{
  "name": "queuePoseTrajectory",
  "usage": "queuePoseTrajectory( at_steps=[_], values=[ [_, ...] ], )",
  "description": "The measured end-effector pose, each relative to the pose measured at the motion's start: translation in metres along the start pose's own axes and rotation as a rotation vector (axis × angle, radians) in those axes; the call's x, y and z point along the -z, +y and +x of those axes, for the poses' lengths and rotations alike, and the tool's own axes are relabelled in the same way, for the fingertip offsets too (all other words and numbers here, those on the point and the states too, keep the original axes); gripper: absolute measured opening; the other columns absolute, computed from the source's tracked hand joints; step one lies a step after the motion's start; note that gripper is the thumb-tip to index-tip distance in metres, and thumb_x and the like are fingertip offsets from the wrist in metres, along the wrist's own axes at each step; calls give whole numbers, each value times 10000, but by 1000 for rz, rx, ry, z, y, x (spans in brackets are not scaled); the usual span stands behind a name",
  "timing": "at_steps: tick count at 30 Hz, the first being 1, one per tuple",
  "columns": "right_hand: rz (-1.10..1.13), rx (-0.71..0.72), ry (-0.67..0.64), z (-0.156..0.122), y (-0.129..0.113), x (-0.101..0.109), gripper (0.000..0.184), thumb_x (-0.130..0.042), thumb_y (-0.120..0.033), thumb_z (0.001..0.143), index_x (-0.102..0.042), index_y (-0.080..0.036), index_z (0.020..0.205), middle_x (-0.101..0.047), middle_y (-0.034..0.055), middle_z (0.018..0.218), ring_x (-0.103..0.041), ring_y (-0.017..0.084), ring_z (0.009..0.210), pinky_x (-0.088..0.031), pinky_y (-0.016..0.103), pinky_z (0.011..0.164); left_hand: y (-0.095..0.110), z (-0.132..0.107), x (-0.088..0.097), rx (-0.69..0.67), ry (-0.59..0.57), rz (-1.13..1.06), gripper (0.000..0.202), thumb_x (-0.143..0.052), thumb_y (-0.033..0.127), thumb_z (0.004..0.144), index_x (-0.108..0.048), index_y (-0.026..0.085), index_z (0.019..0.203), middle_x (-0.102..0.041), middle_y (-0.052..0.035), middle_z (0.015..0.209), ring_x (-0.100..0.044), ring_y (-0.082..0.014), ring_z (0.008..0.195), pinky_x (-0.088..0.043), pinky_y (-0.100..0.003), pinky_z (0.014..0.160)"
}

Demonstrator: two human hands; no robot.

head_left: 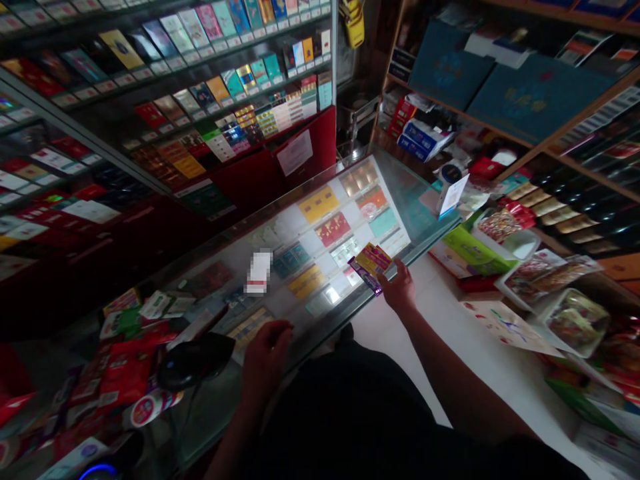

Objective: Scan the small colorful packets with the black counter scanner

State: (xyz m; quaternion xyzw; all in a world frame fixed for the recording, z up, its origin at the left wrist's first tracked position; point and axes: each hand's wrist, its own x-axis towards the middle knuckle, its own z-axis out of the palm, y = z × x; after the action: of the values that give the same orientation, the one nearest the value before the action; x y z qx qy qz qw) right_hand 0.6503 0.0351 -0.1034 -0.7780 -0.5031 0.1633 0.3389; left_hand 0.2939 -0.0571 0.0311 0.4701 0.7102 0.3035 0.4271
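Observation:
Small yellow and purple packets (371, 261) are gripped in my right hand (400, 288), thumb and fingers closed on their near end. They are over the front edge of the glass display counter (320, 320). My left hand (267, 353) is at the same counter edge, further left, with its fingers curled in and nothing showing in them. A black handheld scanner (195, 361) sits just left of that hand. Beyond it on the glass lies a white pack with a red band (259, 272), blurred into blocks. Flat boxes show in rows beneath the glass.
Red snack bags (127, 370) and a round tub (150, 408) crowd the counter's left end. A card stand (454, 195) is at its right end. Shelves of cigarette packs (215, 87) rise behind. Boxes of wrapped goods (575, 320) line the right side beside the pale floor (435, 333).

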Motion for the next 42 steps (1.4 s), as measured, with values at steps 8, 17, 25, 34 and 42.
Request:
queuePoseTrajectory(
  at_steps=[8, 17, 25, 34, 42],
  values=[
    [110, -108, -103, -7, -7, 20, 731, -672, -405, 839, -564, -93, 1491, -626, 238, 1495, -599, 393, 1382, -452, 586, 1183, 60, 86, -109, -397, -312, 266, 372, -644, 289, 911, -676, 205, 1272, -748, -116, 1311, -709, -264, 1199, -542, -451, 1090],
    [363, -190, -216, -17, -16, 23, 618, -704, -376, 859, -594, -209, 1444, -724, 146, 1360, -711, 307, 1194, -574, 482, 1010, 101, 151, -193, -370, -507, 538, 732, -635, 277, 930, -392, 110, 1600, -588, -210, 1549, -610, -313, 1393, -470, -441, 1178],
    [546, -240, -264, -9, -26, 29, 548, -713, -366, 853, -619, -264, 1383, -760, 86, 1269, -740, 272, 1088, -617, 407, 862, 105, 160, -214, -325, -530, 594, 718, -619, 261, 930, -388, 156, 1602, -584, -177, 1566, -601, -311, 1406, -484, -435, 1150],
    [556, -275, -297, 0, -42, 41, 410, -654, -305, 870, -659, -227, 1273, -796, 89, 1184, -783, 247, 979, -624, 382, 837, 119, 150, -210, -336, -495, 571, 527, -642, 214, 902, -569, 202, 1425, -744, -115, 1321, -699, -294, 1223, -549, -405, 1038],
    [504, -174, -250, -13, -74, 59, 346, -584, -297, 898, -667, -214, 1224, -800, 75, 1138, -768, 235, 954, -591, 340, 818, 122, 141, -175, -397, -431, 441, 413, -592, 222, 910, -626, 191, 1320, -738, -108, 1295, -711, -244, 1152, -556, -359, 1001]
  ],
)
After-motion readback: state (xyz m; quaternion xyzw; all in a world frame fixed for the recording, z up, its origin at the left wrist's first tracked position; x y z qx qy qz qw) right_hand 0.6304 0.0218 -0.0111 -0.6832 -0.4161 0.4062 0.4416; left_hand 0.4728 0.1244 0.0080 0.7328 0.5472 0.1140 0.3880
